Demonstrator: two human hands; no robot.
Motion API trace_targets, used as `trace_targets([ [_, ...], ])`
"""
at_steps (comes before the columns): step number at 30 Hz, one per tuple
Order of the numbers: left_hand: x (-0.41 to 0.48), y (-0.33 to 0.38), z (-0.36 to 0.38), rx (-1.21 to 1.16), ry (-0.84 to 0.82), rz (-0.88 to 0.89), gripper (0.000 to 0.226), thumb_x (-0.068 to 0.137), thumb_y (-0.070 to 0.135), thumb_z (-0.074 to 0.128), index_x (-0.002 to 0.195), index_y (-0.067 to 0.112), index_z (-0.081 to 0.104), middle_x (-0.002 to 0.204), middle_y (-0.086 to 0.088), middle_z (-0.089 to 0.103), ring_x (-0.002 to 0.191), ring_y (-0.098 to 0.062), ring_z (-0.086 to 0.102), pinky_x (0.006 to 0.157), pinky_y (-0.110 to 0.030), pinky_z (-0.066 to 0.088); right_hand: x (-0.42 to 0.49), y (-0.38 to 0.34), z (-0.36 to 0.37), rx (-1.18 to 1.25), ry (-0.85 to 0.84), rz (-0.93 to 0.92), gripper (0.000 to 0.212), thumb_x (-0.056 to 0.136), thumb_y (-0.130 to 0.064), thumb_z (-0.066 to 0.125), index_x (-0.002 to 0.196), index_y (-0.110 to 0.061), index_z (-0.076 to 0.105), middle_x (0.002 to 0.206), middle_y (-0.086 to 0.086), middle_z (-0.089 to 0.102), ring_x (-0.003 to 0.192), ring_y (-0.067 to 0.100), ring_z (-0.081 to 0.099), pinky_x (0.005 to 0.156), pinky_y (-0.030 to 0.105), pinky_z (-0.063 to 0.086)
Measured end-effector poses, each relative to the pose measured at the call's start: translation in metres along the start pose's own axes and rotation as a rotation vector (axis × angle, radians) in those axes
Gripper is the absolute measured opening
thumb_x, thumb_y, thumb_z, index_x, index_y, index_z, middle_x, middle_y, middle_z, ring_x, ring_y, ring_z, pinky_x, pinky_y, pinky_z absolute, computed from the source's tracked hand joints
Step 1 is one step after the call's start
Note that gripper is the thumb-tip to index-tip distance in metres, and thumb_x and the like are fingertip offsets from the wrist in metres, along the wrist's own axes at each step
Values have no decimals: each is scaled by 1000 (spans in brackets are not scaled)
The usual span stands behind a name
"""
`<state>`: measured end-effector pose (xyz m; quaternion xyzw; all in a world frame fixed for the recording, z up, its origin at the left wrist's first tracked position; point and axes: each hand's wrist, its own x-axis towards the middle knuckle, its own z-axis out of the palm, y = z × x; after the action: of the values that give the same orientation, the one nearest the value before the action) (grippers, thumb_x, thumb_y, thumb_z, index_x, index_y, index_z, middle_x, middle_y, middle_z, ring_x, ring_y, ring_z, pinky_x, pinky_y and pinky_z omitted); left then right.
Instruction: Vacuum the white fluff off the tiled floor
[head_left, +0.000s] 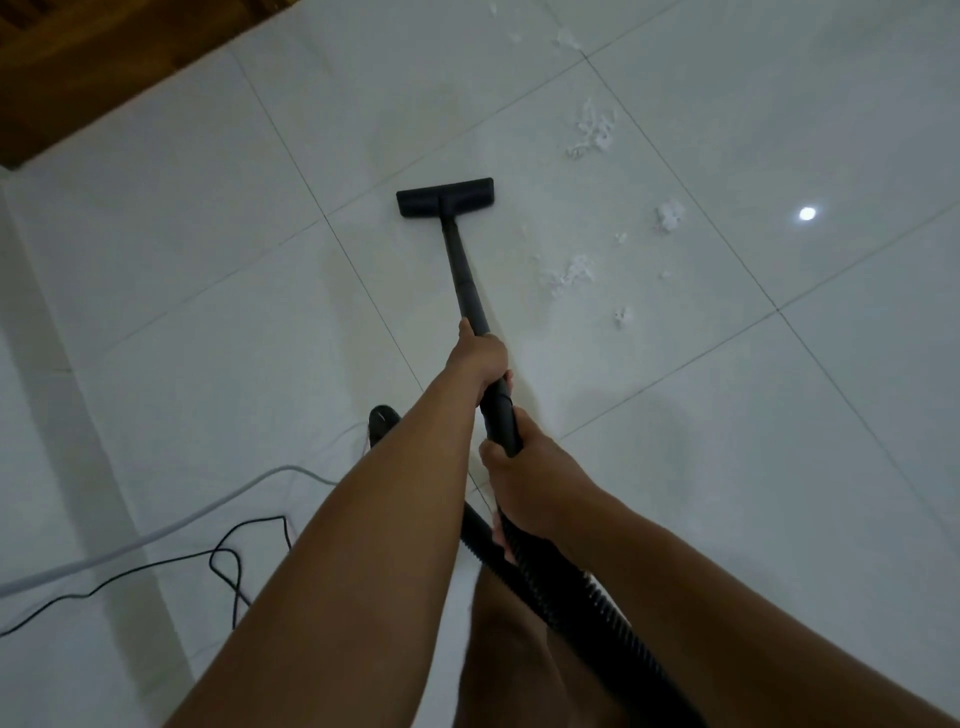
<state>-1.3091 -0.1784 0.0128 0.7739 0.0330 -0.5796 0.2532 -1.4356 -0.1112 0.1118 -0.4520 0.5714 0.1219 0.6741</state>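
white fluff (592, 127) lay scattered in tufts across the tiled floor (208, 270), all of it to the right of and beyond the vacuum head (445, 197), which sat flat on the tile just beside a grout line with no tuft touching it. our left hand (480, 358) wrapped its fingers round the black wand (465, 275) about midway up, while our right hand (524, 478) curled round the wand's near end where the ribbed hose (571, 587) joined it. we judged the split grip was there to steer with the front hand and push with the rear one, and the hose trailed under the right forearm to keep clear of the path ahead. a black cord (228, 551) and a grey cable (156, 535) looped on the floor to the left, well apart from the fluff. the vacuum body was out of frame, more fluff ran off the top edge, and a dark shape (383, 418) behind the left forearm was too hidden to name. wooden furniture (104, 62) was cut off at the top left corner.
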Motion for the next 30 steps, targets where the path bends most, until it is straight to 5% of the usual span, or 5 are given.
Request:
trace_targets([
  [2,-7,-21,3,12,9,-2,59,107,28,31,157,46,5,93,-8,52,64,-15,50,54,-28,51,-12,18,8,-38,-8,-21,54,106,-37,41,156,-39,21,118,-5,32,59,17,67,52,31,59],
  [4,-15,-40,5,16,14,-8,58,107,31,30,157,47,5,93,-8,51,66,-16,50,61,-30,53,-25,30,14,-30,-4,-16,48,107,-37,40,153,-38,25,115,1,53,72,22,66,59,35,62],
  [10,-32,-75,-1,10,22,-40,59,108,29,30,155,52,4,92,-8,49,66,-16,49,63,-29,51,-61,49,30,32,18,6,40,110,-37,37,149,-33,32,91,14,64,29,5,52,34,16,43],
  [25,-31,-101,-12,76,12,-24,61,108,27,30,155,52,1,90,-8,50,65,-14,49,57,-26,50,-62,67,59,-92,32,-78,55,111,-31,30,161,-39,10,84,3,59,47,10,57,30,12,35],
  [30,-22,-113,-20,130,1,7,61,108,26,28,156,50,-2,89,-8,50,64,-14,50,54,-26,50,-56,78,76,-119,46,-104,54,111,-29,29,161,-38,9,80,2,59,34,3,54,31,11,36],
])
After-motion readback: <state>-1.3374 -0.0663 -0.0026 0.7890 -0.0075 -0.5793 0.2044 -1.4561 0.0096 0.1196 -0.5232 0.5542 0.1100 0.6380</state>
